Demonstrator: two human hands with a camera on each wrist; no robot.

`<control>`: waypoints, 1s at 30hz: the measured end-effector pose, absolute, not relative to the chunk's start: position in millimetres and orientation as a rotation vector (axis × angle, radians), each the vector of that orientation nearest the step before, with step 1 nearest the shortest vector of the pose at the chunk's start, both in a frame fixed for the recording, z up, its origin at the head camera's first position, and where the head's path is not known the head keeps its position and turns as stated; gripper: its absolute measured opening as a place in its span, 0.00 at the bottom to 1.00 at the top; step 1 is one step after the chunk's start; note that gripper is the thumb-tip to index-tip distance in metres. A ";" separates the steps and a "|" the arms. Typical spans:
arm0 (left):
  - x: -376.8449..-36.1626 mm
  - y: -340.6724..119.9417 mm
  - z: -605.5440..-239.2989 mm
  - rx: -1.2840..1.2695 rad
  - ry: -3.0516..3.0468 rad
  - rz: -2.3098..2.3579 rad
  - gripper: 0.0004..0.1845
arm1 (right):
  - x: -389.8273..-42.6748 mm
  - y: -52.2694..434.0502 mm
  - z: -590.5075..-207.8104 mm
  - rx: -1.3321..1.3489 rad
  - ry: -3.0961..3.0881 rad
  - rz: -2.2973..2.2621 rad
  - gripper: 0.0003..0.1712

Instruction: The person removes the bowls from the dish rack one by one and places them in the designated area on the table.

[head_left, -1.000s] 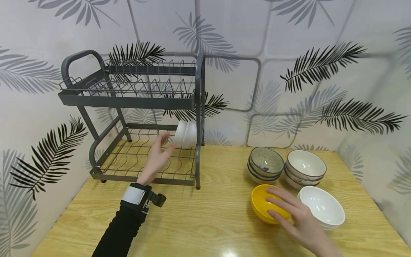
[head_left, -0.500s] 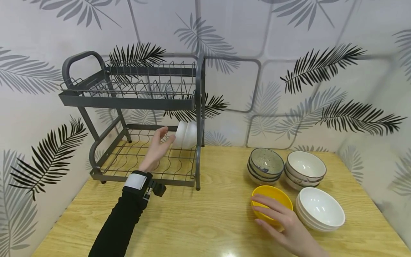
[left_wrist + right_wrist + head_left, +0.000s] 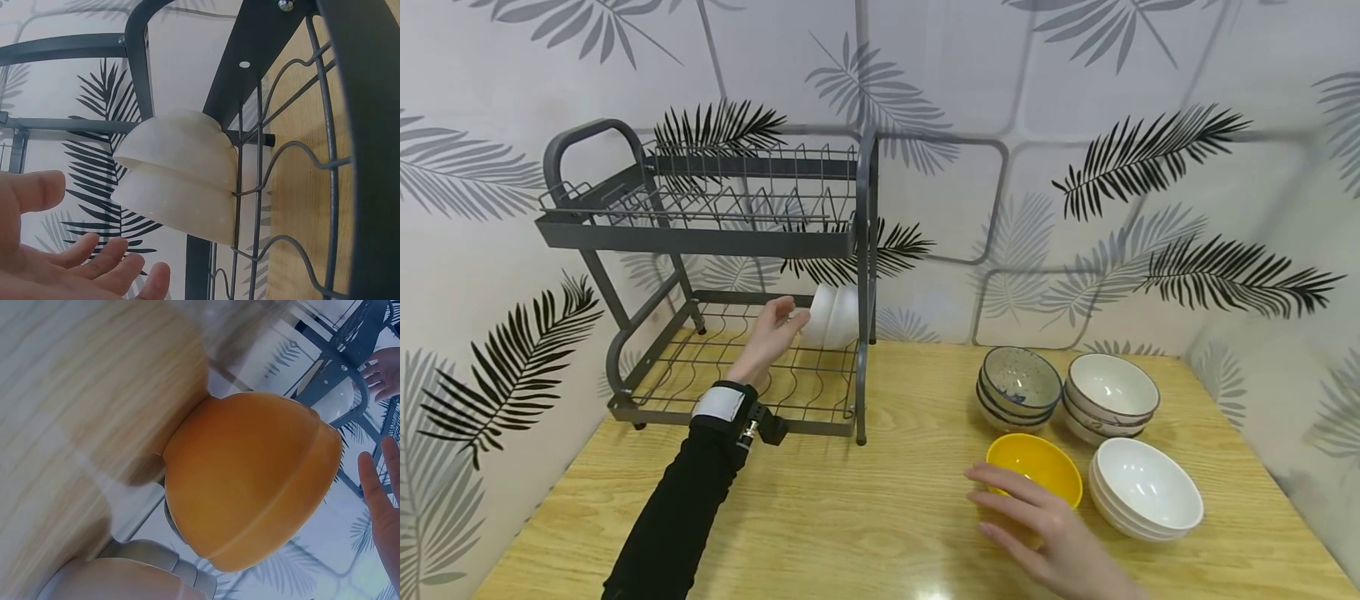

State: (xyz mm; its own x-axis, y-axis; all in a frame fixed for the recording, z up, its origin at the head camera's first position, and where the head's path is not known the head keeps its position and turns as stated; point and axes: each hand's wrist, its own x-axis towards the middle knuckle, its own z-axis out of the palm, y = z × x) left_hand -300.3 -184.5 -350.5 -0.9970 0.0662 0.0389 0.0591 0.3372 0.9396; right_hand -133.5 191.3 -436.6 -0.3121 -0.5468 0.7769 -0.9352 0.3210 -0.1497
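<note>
My left hand (image 3: 767, 332) is inside the lower tier of the dark grey dish rack, its fingers relaxed and holding nothing. Just right of its fingertips, two white bowls (image 3: 841, 318) stand on edge against the rack's right end; the left wrist view shows a gap between the fingers (image 3: 107, 257) and these bowls (image 3: 181, 162). On the table at right, a yellow bowl (image 3: 1041, 467) sits upright. My right hand (image 3: 1037, 529) hovers over its near left side with loosely spread fingers. In the right wrist view, those fingers (image 3: 378, 494) are apart from the yellow bowl (image 3: 250, 481).
The two-tier dish rack (image 3: 700, 242) stands at left, its wire upper tier above my left hand. Around the yellow bowl are a stack of speckled blue-rimmed bowls (image 3: 1021, 383), brown-rimmed bowls (image 3: 1112, 392) and plain white bowls (image 3: 1150, 487). A patterned wall closes off the back.
My right hand has moved left and toward the near side, from above the yellow bowl's inside to its near left edge. The left hand and the bowls have barely moved.
</note>
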 end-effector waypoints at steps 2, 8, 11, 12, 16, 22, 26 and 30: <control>-302.2 -183.6 -350.0 0.107 2.549 1.797 0.35 | -133.0 190.7 -436.8 1.301 -1.979 0.813 0.18; -308.5 -178.5 -350.9 0.069 2.543 1.761 0.34 | -132.4 189.6 -436.8 1.294 -1.984 0.803 0.18; -311.0 -175.2 -351.9 0.072 2.547 1.746 0.33 | -132.1 189.5 -436.9 1.292 -1.985 0.802 0.18; -311.5 -173.9 -352.2 0.075 2.555 1.737 0.33 | -131.9 189.6 -436.9 1.292 -1.987 0.801 0.18; -314.4 -170.1 -354.2 0.079 2.589 1.704 0.31 | -131.3 190.0 -437.1 1.300 -2.003 0.807 0.17; -318.5 -165.9 -355.6 0.082 2.630 1.661 0.28 | -130.3 190.7 -436.4 1.298 -2.018 0.806 0.17; -322.7 -164.4 -356.8 0.055 2.655 1.614 0.27 | -129.7 190.7 -435.8 1.296 -2.023 0.813 0.18; -327.8 -163.4 -358.5 0.012 2.687 1.570 0.25 | -128.9 191.1 -434.8 1.294 -2.031 0.812 0.18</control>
State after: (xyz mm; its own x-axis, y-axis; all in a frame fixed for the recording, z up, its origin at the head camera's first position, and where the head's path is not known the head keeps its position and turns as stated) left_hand -327.8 -163.4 -358.5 -0.9995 0.0214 -0.0214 -0.0081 0.4910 0.8711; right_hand -128.9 191.1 -434.8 -0.3520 -0.5618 0.7487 -0.9232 0.3404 -0.1786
